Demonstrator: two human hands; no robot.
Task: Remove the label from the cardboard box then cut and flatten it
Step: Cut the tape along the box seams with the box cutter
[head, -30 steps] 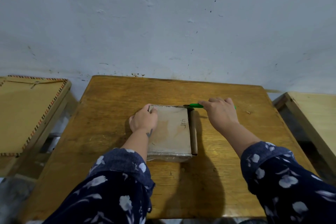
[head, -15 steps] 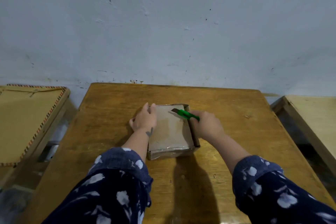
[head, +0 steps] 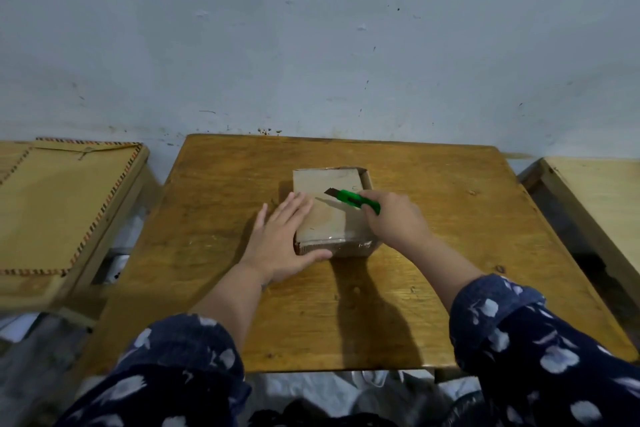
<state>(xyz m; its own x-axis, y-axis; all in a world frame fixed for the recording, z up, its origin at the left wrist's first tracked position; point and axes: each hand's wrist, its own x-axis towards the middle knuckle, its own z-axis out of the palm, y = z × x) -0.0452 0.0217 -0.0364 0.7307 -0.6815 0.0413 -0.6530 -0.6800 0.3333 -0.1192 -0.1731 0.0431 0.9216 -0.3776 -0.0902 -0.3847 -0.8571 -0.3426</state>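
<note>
The cardboard box point(head: 332, 208) is sitting near the middle of the wooden table point(head: 433, 253), its top flaps lying shut, so what it holds I cannot tell. The left hand point(head: 282, 239) is lying flat with straight fingers over the box's near left corner, thumb running along the front edge. The right hand point(head: 396, 218) is curling round a green utility knife point(head: 355, 199) at the box's right side, the blade pointing left just above the top. Lighter tables are standing on either side.
</note>
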